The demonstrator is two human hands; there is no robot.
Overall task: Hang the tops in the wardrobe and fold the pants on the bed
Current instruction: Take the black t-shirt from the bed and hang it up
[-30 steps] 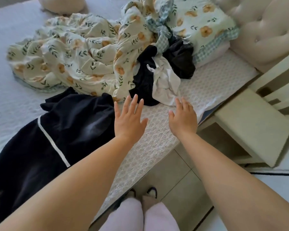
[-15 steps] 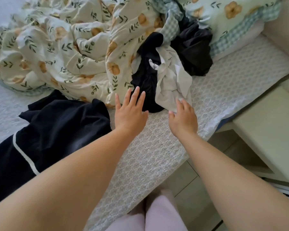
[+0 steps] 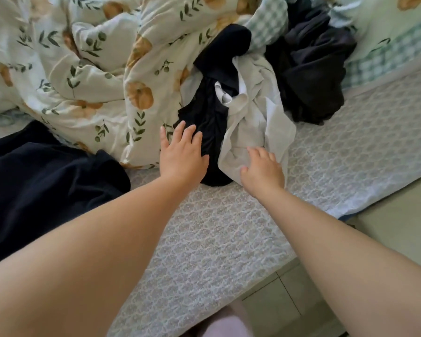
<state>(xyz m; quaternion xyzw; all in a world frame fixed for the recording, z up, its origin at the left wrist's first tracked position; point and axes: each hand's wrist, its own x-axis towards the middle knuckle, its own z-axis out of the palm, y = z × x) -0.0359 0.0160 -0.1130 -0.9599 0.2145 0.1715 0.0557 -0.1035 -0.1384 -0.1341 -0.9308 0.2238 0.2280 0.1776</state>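
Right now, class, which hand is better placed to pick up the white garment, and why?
Right. The right hand rests on the white garment, at its lower folds. The left hand lies over the black garment beside it and would probably have to shift across.

Vs 1 s ago, the left hand (image 3: pixel 182 154) has been carried fwd off the quilted white bed cover (image 3: pixel 216 227) & is now spread, fingers straight, over the lower part of the crumpled black garment (image 3: pixel 209 120). The right hand (image 3: pixel 263 171) has been brought fwd too, from above bare cover onto the crumpled white cloth garment (image 3: pixel 253 117), w/ fingertips laid on its lower fold. The clothes pile is seen closer, the view having been moved in approx. w/ the arms.
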